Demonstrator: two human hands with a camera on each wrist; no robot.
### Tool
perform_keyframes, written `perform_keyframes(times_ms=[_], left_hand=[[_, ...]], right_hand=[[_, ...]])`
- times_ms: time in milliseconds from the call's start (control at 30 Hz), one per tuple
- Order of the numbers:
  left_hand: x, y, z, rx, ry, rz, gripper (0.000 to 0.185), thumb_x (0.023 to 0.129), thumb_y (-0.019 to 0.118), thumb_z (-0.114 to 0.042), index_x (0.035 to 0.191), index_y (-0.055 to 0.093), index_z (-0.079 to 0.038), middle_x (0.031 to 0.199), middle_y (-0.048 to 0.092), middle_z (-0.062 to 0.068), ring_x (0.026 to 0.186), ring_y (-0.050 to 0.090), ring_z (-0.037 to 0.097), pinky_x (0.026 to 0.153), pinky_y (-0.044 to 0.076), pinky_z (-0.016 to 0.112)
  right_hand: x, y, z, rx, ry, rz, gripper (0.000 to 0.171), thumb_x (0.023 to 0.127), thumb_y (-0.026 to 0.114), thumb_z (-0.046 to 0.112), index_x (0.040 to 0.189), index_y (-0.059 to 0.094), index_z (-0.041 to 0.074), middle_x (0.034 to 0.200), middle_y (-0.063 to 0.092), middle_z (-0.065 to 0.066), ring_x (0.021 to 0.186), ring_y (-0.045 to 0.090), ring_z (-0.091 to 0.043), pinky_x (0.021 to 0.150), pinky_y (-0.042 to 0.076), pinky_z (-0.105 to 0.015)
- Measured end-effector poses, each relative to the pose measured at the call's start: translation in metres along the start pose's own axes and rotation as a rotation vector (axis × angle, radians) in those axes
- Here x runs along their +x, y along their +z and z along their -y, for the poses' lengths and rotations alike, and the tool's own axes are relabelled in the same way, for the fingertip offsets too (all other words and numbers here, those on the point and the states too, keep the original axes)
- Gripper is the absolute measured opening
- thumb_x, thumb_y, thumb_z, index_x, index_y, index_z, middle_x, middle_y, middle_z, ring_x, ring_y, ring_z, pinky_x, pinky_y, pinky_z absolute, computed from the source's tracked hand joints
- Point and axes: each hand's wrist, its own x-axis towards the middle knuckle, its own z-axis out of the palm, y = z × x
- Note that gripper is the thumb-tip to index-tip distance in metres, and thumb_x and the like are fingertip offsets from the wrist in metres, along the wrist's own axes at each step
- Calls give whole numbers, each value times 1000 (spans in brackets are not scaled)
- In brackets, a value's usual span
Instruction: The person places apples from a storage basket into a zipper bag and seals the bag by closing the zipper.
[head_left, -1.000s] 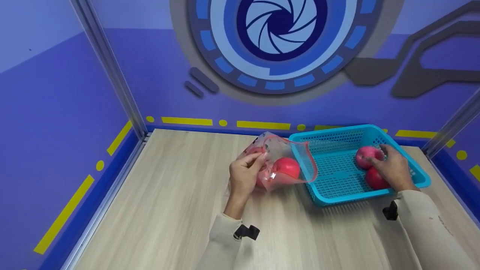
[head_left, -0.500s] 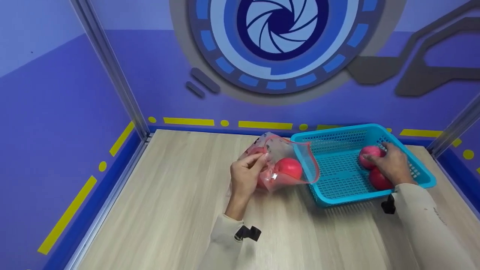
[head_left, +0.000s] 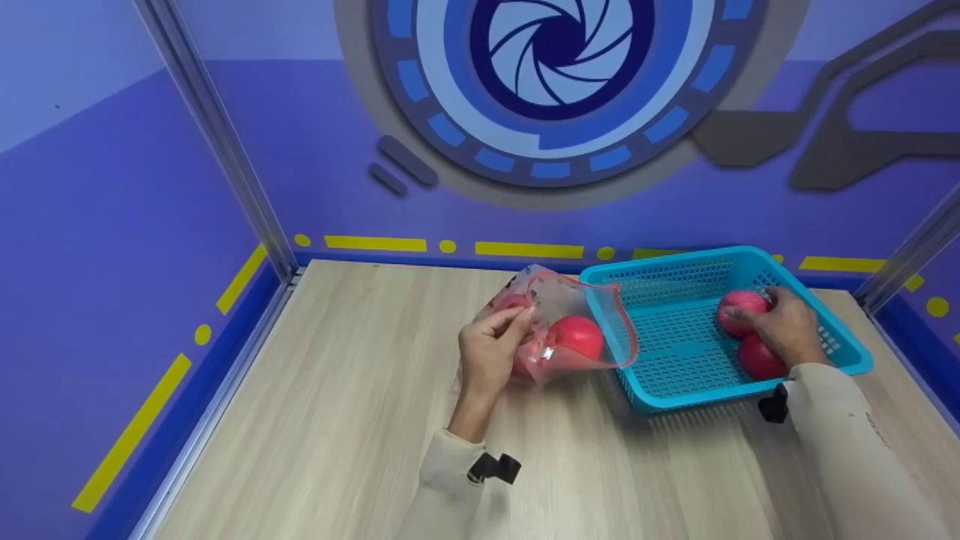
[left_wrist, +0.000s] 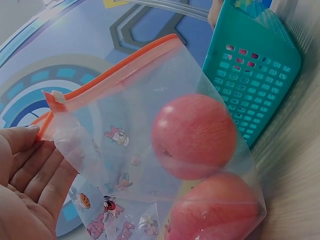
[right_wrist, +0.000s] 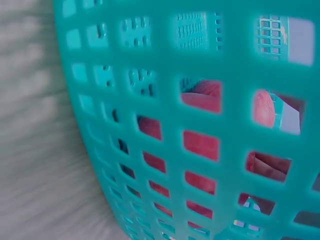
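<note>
Fingers (head_left: 517,319) pinch the bag (head_left: 570,330), others clasp an apple (head_left: 739,307); pale wood table (head_left: 337,405), purple walls (head_left: 112,225).

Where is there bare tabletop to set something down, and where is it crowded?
Free: the table left of the left hand out to the blue wall, and the near strip between both sleeves. Crowded: the bag abuts the basket, where the right hand covers two apples.

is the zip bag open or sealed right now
Open. The zip bag has its orange-edged mouth gaping toward the basket, left hand pinching one edge.
</note>
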Motion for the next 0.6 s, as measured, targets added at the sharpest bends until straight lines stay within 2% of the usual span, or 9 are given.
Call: perform_keyframes(times_ms=[267, 400, 600], left_hand=[[-1, 0, 1, 4, -6, -4, 13, 96, 80, -9, 104, 83, 2, 87, 79, 10, 80, 77, 26, 76, 64, 33], [-2, 0, 2, 11, -12, -4, 13, 96, 80, -10, 103, 82, 2, 87, 79, 10, 81, 78, 27, 76, 63, 33], [0, -1, 0, 27, 4, 4, 14, 97, 80, -13, 103, 83, 0, 86, 79, 9, 80, 77, 28, 76, 64, 35]], right_hand=[[-1, -3, -4, 1, 53, 42, 93, 104, 65, 50, 154, 28, -19, 151, 34, -46, 136, 35, -64, 106, 38, -78], [-1, -3, -6, 3, 80, 64, 91, 105, 64, 49, 153, 27, -19, 151, 33, -46, 136, 35, -64, 106, 37, -77], [1, -3, -3, 16, 50, 61, 91, 101, 70, 45, 154, 28, -16, 151, 35, -44, 134, 37, -64, 104, 39, -78]])
